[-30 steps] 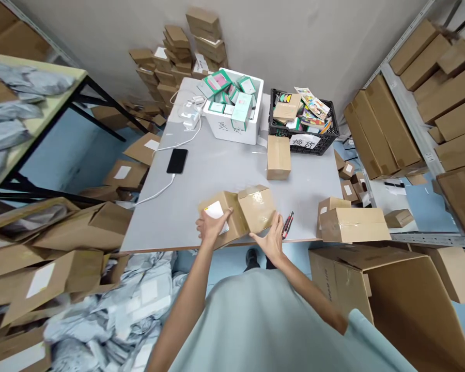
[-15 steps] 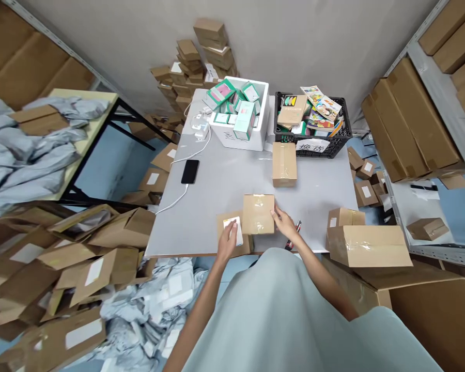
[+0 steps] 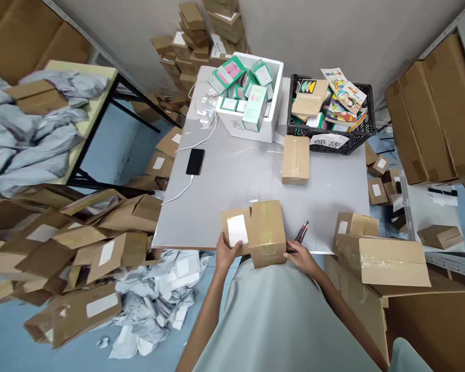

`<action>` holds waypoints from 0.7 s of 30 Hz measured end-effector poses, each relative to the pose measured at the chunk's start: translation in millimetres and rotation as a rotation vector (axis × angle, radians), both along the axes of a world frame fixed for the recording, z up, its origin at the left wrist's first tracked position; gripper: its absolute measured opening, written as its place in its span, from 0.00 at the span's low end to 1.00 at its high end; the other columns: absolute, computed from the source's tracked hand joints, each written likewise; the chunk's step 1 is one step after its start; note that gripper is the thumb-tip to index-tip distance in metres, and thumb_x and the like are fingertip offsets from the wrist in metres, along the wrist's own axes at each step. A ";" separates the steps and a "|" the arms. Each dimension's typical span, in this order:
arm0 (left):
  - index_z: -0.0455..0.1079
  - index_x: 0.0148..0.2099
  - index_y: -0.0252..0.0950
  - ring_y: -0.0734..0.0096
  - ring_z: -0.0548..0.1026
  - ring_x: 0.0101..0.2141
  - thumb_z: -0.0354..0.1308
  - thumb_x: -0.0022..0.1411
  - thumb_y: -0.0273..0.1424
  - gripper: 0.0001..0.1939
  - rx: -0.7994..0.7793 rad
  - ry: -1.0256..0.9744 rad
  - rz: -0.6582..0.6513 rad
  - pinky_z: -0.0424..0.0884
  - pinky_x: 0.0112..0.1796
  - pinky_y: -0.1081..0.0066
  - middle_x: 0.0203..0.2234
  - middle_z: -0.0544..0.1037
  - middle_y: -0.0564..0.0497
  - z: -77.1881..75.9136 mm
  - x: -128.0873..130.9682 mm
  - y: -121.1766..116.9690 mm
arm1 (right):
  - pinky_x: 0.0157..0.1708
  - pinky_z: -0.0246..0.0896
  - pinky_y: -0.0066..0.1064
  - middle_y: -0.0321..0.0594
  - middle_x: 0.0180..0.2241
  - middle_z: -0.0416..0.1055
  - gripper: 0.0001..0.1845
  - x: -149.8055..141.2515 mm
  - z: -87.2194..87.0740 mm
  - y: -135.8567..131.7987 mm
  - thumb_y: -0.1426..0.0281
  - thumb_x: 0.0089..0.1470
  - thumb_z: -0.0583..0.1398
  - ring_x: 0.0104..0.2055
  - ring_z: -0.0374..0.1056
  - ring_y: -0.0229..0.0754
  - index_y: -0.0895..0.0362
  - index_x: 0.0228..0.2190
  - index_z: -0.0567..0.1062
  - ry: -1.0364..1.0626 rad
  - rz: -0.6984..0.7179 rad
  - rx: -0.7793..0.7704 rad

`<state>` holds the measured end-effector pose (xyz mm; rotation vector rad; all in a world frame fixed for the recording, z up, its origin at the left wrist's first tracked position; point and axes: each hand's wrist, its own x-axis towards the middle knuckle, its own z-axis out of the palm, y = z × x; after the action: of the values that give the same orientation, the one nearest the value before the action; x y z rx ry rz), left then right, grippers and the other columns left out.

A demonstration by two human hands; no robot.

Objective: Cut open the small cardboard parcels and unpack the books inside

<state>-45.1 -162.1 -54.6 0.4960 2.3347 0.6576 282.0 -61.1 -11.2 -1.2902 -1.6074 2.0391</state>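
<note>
My left hand [image 3: 227, 252] grips the near left edge of a cardboard box [image 3: 236, 213] with a white label [image 3: 237, 230], thumb over the label's lower corner. Against its right side stands a second cardboard box [image 3: 267, 227] with clear tape down its faces, at the table's near edge. My right hand [image 3: 303, 259] is closed at that taped box's lower right corner. Just beyond my right hand a red and black utility knife [image 3: 303, 231] lies slanted; its lower end is hidden near the fingers.
On the table [image 3: 225, 181] are a phone [image 3: 195, 161] on a white cable, a small carton [image 3: 296, 160], a white foam box [image 3: 248, 132] of green-white packs and a black crate [image 3: 346, 145] of books. Cartons [image 3: 395, 261] stand right; opened boxes [image 3: 124, 248] and grey bags [image 3: 158, 289] lie left.
The taped box has tipped and come nearer my body. My right hand has slid from its right side down to the lower corner. The view has shifted.
</note>
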 end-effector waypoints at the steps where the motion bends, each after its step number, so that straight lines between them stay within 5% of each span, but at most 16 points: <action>1: 0.58 0.76 0.28 0.37 0.66 0.73 0.69 0.56 0.38 0.50 0.003 -0.013 -0.027 0.65 0.70 0.45 0.72 0.69 0.29 -6.9 -6.0 -2.5 | 0.56 0.80 0.52 0.47 0.63 0.77 0.37 -0.1 -1.3 -5.1 0.56 0.62 0.69 0.59 0.80 0.61 0.41 0.70 0.75 -0.002 -0.011 -0.007; 5: 0.50 0.81 0.29 0.38 0.64 0.74 0.70 0.59 0.37 0.55 0.013 -0.029 -0.138 0.64 0.72 0.45 0.75 0.65 0.29 -22.7 -37.2 0.0 | 0.55 0.80 0.51 0.45 0.62 0.79 0.32 -15.9 -7.2 -19.1 0.59 0.62 0.66 0.55 0.83 0.58 0.44 0.66 0.80 -0.122 -0.016 0.109; 10: 0.50 0.83 0.33 0.37 0.66 0.74 0.69 0.64 0.42 0.53 0.080 -0.033 -0.269 0.66 0.71 0.45 0.74 0.68 0.31 -29.7 -84.2 19.7 | 0.62 0.74 0.50 0.47 0.54 0.85 0.21 -69.1 -32.8 -23.5 0.65 0.66 0.56 0.57 0.81 0.56 0.50 0.49 0.88 -0.366 -0.152 0.348; 15: 0.50 0.82 0.28 0.37 0.66 0.73 0.68 0.64 0.38 0.53 0.150 -0.032 -0.379 0.64 0.72 0.45 0.73 0.67 0.28 -32.4 -113.3 32.1 | 0.64 0.73 0.46 0.48 0.57 0.84 0.26 -122.1 -48.9 -4.1 0.63 0.67 0.54 0.59 0.80 0.53 0.52 0.56 0.86 -0.433 -0.331 0.339; 18: 0.47 0.83 0.25 0.36 0.66 0.73 0.65 0.66 0.38 0.52 0.128 -0.037 -0.390 0.63 0.72 0.44 0.72 0.67 0.26 -30.1 -117.0 27.9 | 0.69 0.67 0.47 0.47 0.63 0.81 0.27 -131.6 -43.1 -1.5 0.58 0.71 0.53 0.66 0.76 0.53 0.53 0.60 0.83 -0.372 -0.376 0.335; 21: 0.43 0.83 0.21 0.35 0.63 0.74 0.64 0.66 0.40 0.54 0.099 -0.039 -0.407 0.60 0.73 0.43 0.74 0.64 0.23 -24.2 -107.9 18.0 | 0.67 0.71 0.48 0.47 0.63 0.80 0.29 -129.0 -36.0 -11.6 0.52 0.72 0.55 0.63 0.79 0.54 0.53 0.62 0.81 -0.305 -0.416 0.290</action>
<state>-153.0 -144.1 -78.9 0.9618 2.0816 0.5801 152.9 -72.7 -47.2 -1.7064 -1.5163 1.3637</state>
